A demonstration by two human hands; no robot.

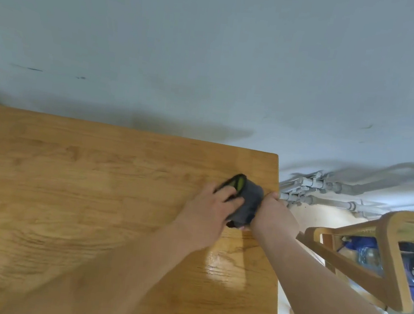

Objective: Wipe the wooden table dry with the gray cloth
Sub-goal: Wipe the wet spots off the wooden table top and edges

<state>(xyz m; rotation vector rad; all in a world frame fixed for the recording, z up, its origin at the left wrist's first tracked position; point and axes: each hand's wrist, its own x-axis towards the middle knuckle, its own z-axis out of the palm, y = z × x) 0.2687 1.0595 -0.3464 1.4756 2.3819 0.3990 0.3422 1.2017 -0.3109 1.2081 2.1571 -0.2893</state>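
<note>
The wooden table fills the lower left of the head view, its right edge running down the middle. A gray cloth with a green and black patch at its far end lies bunched near the table's far right corner. My left hand presses on the cloth's left side with fingers curled over it. My right hand grips the cloth's right side at the table edge. A shiny wet-looking patch glints on the wood just nearer than the hands.
A pale wall stands behind the table. Grey pipes run along the wall's base at right. A wooden chair frame stands right of the table, with blue items beneath it.
</note>
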